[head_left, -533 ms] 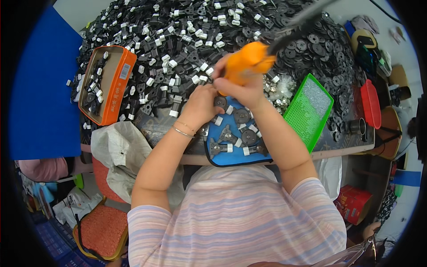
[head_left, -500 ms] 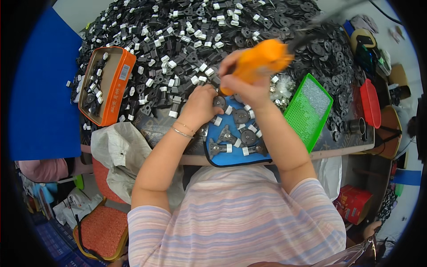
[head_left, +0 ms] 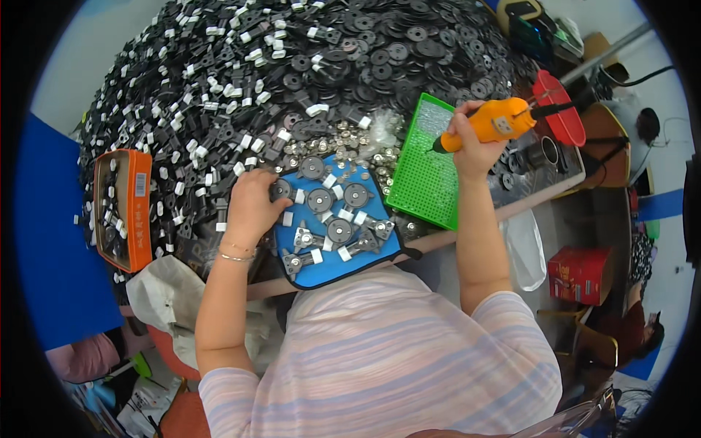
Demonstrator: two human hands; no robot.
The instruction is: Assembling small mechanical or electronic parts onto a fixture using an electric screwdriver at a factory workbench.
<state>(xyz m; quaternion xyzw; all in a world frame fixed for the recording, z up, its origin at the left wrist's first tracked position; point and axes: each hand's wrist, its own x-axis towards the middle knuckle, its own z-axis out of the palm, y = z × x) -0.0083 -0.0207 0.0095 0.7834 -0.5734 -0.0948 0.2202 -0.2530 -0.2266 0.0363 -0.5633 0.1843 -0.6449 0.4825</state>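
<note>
Working outward from the near edge of the blue mat, I first find black fittings with white ends. At the mat's left edge, the left hand has thumb and fingers clamped about a disc-topped fitting. I judge that this grip should pin the fitting level, fingertips clear of the disc's face. Its underside is hidden, so I cannot confirm full seating.

To the right, the right hand is wrapped around an orange power driver, nose tilted down over the green basket. I recommend a light touch here, then an upright bit before any drive. I cannot tell whether the bit touches the basket or carries a screw; the silvery contents are too small to identify.

Beyond, the heap of black parts is cut off at the upper rim.
</note>
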